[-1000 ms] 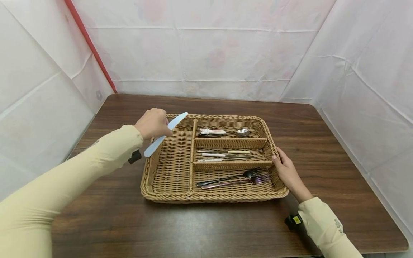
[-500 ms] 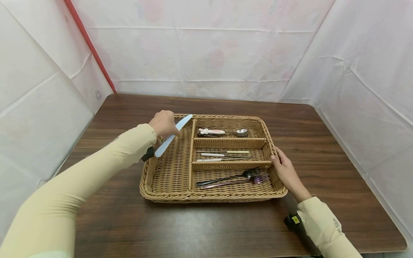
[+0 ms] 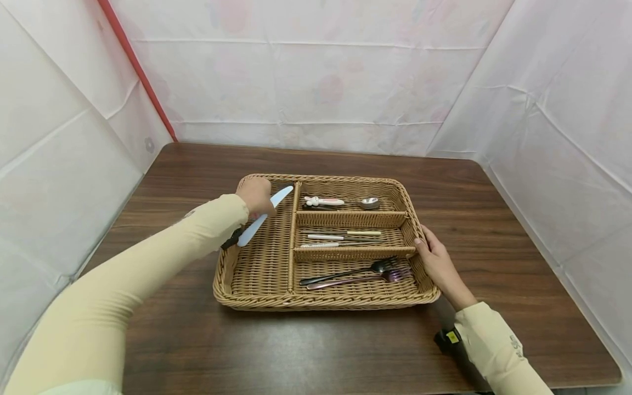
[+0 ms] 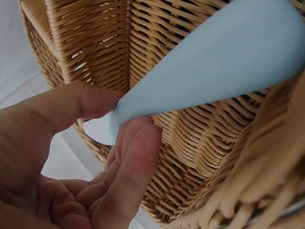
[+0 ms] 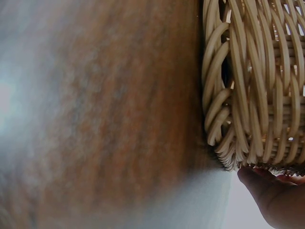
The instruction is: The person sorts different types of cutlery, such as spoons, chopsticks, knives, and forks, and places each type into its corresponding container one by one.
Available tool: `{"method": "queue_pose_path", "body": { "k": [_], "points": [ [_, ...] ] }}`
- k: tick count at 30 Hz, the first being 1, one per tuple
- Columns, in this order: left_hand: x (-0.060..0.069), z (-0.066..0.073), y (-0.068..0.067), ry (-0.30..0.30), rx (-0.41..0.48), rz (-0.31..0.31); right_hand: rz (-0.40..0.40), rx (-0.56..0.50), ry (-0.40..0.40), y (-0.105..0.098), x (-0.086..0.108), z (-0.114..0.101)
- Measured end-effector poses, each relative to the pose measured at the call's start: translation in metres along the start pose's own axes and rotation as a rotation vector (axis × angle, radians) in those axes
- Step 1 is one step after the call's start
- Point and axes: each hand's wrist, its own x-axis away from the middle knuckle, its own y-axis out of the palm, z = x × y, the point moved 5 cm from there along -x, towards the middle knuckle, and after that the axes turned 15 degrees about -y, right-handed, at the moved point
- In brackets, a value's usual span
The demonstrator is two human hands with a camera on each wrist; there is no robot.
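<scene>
My left hand (image 3: 257,196) pinches a light blue knife (image 3: 252,230) near its middle, between thumb and fingertips. It hangs over the long left compartment of the wicker basket (image 3: 345,302), lying slantwise. Close up in the left wrist view, the wide rounded end of the knife (image 4: 228,52) points up and right above the weave. At the basket's right side, my right hand (image 3: 439,266) grips the rim, thumb over the edge. Only part of that hand shows in the right wrist view, under the basket's woven wall (image 5: 257,86).
Right compartments hold a bunny-handled utensil (image 3: 324,202) and a spoon bowl (image 3: 369,203) at the back, several slim white-handled pieces (image 3: 326,237) mid-way, and a black utensil (image 3: 345,272) with a purple fork (image 3: 365,278) in front. Brown wooden table (image 3: 316,351) beneath; white sheets surround it.
My left hand has moved right and then lower with the knife, from over the basket's left rim to inside the left compartment. The right hand keeps its grip on the rim.
</scene>
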Motion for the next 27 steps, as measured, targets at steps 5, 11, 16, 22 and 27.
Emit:
{"method": "queue_pose_path", "body": {
  "k": [5, 11, 16, 22, 27],
  "points": [
    [-0.004, -0.001, 0.009, -0.035, 0.056, -0.093, 0.018, 0.029, -0.022, 0.0, 0.001, 0.001],
    [-0.009, -0.002, 0.017, -0.059, 0.05, -0.143, -0.002, 0.011, 0.007, 0.0, -0.001, 0.002],
    [-0.014, -0.002, 0.025, -0.07, 0.026, -0.176, -0.001, 0.007, 0.009, 0.001, -0.001, 0.001],
    [-0.017, -0.002, 0.032, -0.086, 0.028, -0.2, -0.004, 0.006, 0.01, 0.002, -0.001, 0.002],
    [-0.019, -0.002, 0.035, -0.093, 0.028, -0.207, -0.001, 0.013, 0.01, 0.001, -0.001, 0.002]
  ]
}}
